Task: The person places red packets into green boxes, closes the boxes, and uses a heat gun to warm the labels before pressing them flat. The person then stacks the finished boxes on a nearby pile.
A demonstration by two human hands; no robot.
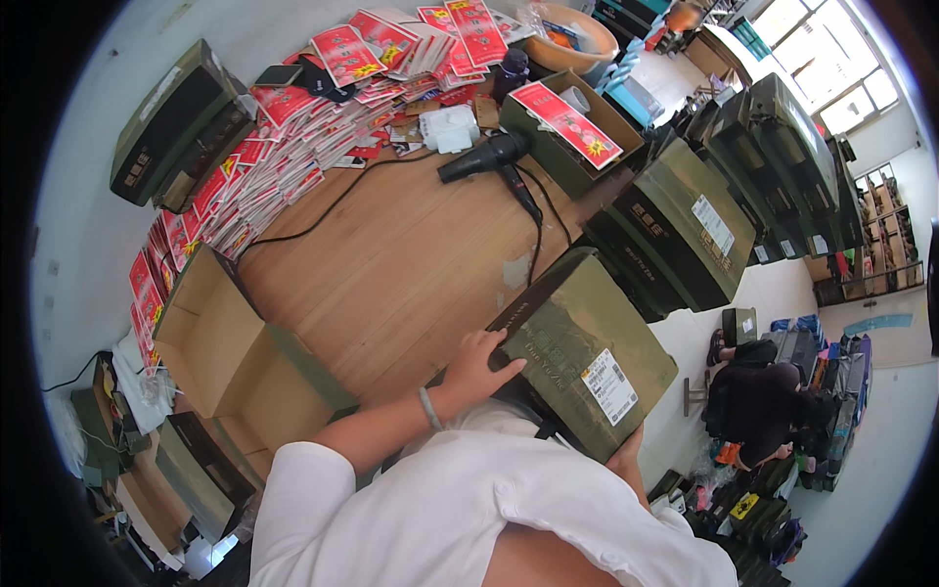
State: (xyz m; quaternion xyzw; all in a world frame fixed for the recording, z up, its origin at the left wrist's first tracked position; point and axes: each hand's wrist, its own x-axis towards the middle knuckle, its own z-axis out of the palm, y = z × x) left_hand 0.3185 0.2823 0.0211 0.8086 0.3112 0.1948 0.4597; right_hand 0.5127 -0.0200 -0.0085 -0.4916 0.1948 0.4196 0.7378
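A dark green cardboard box [597,352] with a white label is held tilted at the table's front right, close against my body. My left hand [477,370] grips its left edge, thumb lying across the corner. At the near right edge my right hand [626,452] supports the box, its fingers mostly hidden beneath or behind it. Farther off on the tabletop [391,264] lies a black hair dryer [489,157], its cord running down beside the held box. An opened green box [230,342] with a bare cardboard inside stands to my left.
Heaps of red printed cards [274,166] line the table's far and left edges. More green boxes [685,225] are stacked at the right. A red card lies across an open box [558,147] at the back. Another person [763,401] bends over goods at the far right.
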